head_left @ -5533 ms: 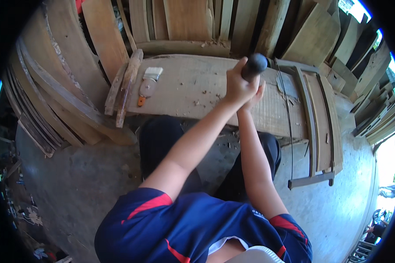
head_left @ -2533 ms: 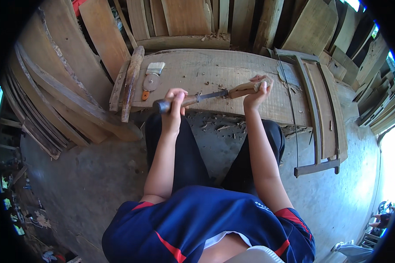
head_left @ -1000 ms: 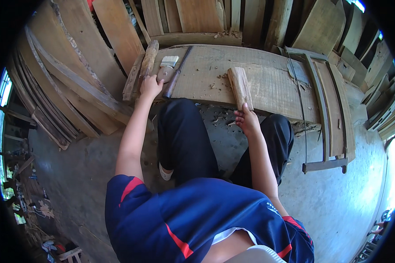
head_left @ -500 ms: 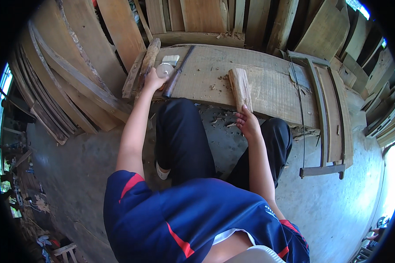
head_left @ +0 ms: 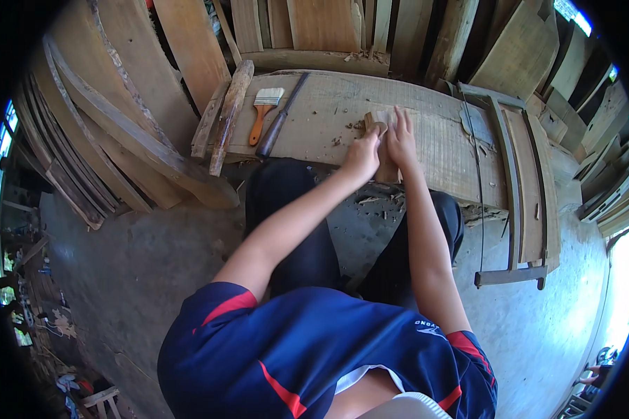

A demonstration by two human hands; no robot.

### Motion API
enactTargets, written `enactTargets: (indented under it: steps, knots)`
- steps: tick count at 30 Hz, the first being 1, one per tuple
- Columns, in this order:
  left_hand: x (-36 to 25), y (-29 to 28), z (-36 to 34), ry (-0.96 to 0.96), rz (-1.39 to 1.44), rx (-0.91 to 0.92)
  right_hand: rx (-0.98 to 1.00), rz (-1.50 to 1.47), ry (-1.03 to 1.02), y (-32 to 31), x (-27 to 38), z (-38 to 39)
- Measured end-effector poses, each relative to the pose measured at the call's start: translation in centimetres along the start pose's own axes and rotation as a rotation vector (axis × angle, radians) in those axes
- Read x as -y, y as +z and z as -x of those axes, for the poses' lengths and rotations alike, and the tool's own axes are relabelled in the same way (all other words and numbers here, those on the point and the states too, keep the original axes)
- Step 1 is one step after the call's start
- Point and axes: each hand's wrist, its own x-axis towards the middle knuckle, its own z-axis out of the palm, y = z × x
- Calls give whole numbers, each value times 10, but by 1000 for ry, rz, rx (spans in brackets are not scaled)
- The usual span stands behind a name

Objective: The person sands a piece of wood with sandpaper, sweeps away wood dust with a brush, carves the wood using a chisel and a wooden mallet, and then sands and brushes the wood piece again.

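On the worn board bench (head_left: 328, 98), a short tan wooden block (head_left: 388, 172) lies lengthwise beneath both hands. My left hand (head_left: 367, 148) is closed against its left side; what the fingers hold is hidden. My right hand (head_left: 402, 140) rests along the block's upper right part, fingers stretched out. Left of them lie a long dark tool (head_left: 276, 126) and an orange-handled paintbrush (head_left: 258, 120) with pale bristles. A rough wooden stick (head_left: 228, 122) lies beside the brush. Small shavings are scattered near the block.
A wooden frame saw (head_left: 510, 269) rests over boards at the bench's right end. Leaning planks (head_left: 175, 49) line the back and both sides. My knees are under the bench's front edge. Part of another person (head_left: 594, 373) shows at the far lower right.
My left hand has left the brush and moved right onto the block; the round disc that lay on the brush is gone from there. My right hand has slid up along the block.
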Motion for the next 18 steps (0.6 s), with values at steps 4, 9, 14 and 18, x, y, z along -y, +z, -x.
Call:
enactTargets:
  steps: [4,9,14,18]
  knots:
    - [12,20,5,62,-24,-135,177,160,169,18,3,-1]
    - [21,4,-39,-103,47,-44,125,144,148,20,12,-3]
    - [13,10,-3,-20,33,-63,71,152,209,15,5,-1]
    - [9,8,-6,6,-6,-38,48,148,194,15,1,-1]
